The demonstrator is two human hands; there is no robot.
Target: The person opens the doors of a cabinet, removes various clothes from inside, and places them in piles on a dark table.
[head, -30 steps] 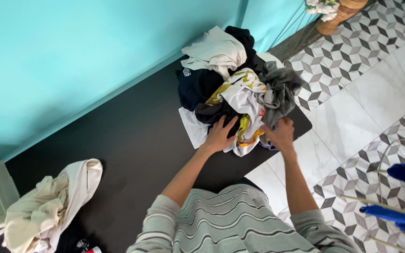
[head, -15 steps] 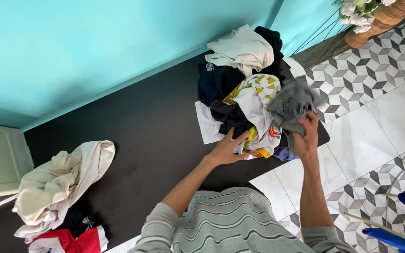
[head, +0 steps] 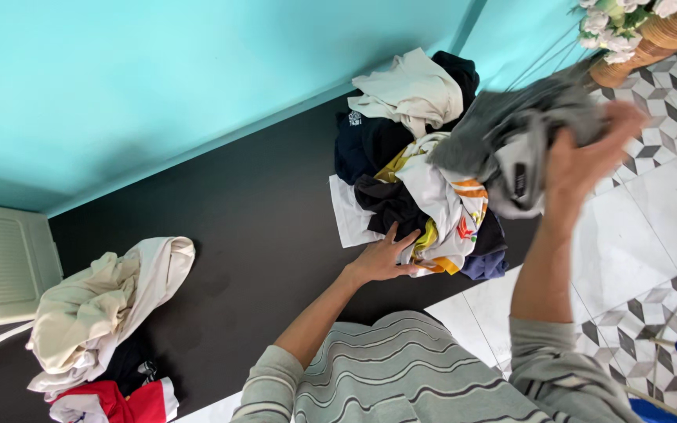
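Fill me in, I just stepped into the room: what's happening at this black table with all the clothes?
A person in a striped top stands at the black table. The right hand holds a grey garment up above the mixed clothes pile, while the left hand rests flat on the pile's near edge. A second, mostly cream heap lies at the table's other end.

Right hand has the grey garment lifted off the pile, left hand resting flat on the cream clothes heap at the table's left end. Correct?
Not quite. The left hand rests on the mixed clothes pile at the table's right end, not on the cream heap. The head view shows it. The right hand does hold the grey garment lifted.
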